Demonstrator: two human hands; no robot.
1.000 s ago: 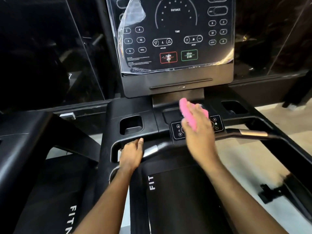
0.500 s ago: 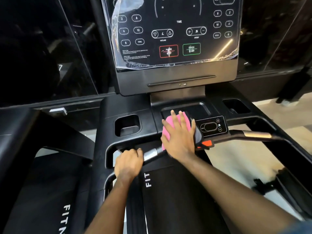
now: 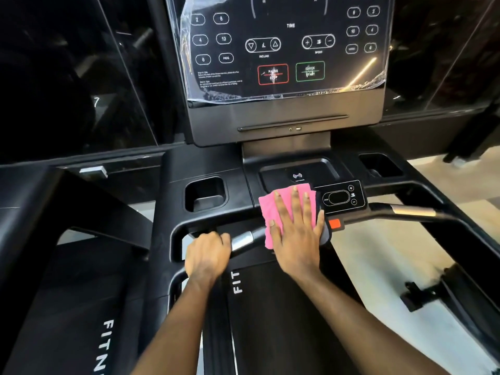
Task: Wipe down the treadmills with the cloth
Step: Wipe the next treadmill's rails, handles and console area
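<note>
on the treadmill console (image 3: pixel 205 163), flat right hand (image 3: pixel 296 234) presses pink cloth (image 3: pixel 266 207) half over a keypad (image 3: pixel 342 197); left hand (image 3: pixel 207 253) grips handlebar (image 3: pixel 243 239).

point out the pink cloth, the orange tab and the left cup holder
pink cloth (image 3: pixel 266 208): head view, its uncovered left part
orange tab (image 3: pixel 335 223): head view, its middle
left cup holder (image 3: pixel 203 189): head view, its inner back wall

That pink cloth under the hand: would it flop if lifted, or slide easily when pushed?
Probably floppy: the pink cloth lies folded, bending over the console edge under the flat right hand. Likely light, as it looks thin. It should slide easily on that smooth plastic, perhaps bunching.
</note>
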